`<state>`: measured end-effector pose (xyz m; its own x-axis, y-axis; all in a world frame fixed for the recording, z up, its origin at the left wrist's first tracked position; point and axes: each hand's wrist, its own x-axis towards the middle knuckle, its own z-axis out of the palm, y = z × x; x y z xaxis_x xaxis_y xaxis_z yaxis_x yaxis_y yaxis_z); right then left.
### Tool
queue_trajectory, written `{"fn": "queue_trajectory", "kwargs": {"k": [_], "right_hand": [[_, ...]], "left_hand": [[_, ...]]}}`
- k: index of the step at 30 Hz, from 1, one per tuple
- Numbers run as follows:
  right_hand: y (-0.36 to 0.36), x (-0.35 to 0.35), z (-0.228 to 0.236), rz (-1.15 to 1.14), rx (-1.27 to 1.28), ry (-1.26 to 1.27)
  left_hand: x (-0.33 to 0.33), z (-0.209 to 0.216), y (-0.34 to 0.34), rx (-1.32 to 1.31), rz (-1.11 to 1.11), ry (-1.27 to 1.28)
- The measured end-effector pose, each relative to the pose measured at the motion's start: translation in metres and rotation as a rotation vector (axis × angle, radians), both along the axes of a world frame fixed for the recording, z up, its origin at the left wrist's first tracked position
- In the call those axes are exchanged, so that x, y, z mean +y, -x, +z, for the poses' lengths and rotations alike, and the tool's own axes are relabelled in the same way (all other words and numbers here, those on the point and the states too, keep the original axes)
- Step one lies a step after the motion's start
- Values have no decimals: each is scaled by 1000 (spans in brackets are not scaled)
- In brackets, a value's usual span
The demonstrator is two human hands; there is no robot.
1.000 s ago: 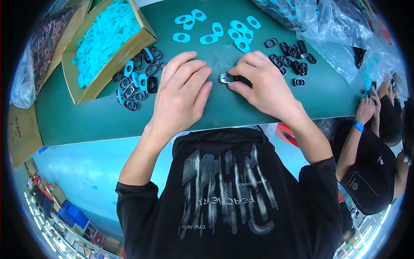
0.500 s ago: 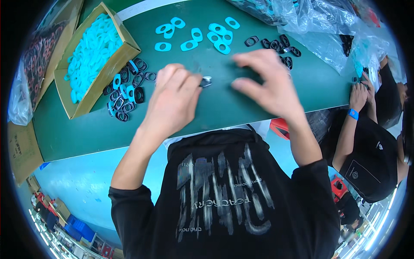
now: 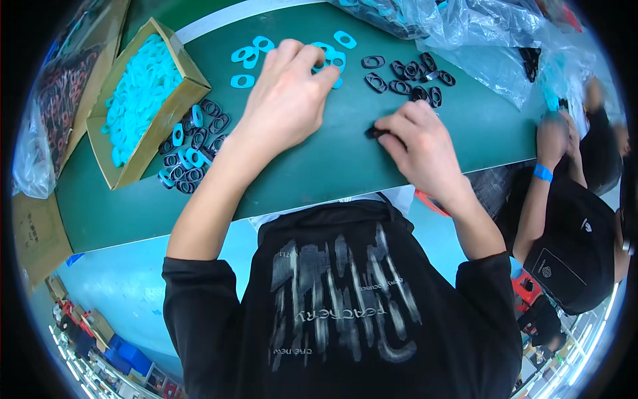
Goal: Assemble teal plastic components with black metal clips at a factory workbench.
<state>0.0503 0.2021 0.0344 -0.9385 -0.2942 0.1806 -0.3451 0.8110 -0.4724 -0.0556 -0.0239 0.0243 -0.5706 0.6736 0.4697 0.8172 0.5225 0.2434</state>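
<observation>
My right hand (image 3: 424, 143) pinches a black piece (image 3: 373, 133) right of centre, likely light and stiff, best held by its edges. I can't tell what my left hand (image 3: 284, 96) grips.

The green workbench (image 3: 345, 159), parts carton (image 3: 170, 111) and co-worker (image 3: 571, 233) show a factory workshop.

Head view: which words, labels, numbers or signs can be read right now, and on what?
Wearer's black shirt: pale lettering, upside down here; I don't copy wording.
Cardboard at left: dark marks, too small to read.
Co-worker's black clothing: small pale print, too small to read.
Turquoise pieces and black pieces: no readable text.
</observation>
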Motion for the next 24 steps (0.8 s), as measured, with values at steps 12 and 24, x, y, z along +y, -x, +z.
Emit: {"fn": "queue_trajectory", "kwargs": {"k": [12,24], "right_hand": [[-20,0,-19,167,123,170],[-4,-12,4,21,-228,210]], "left_hand": [[-20,-11,-50,-263,-63,-75],[-47,1,-71,-210,176,-62]]}}
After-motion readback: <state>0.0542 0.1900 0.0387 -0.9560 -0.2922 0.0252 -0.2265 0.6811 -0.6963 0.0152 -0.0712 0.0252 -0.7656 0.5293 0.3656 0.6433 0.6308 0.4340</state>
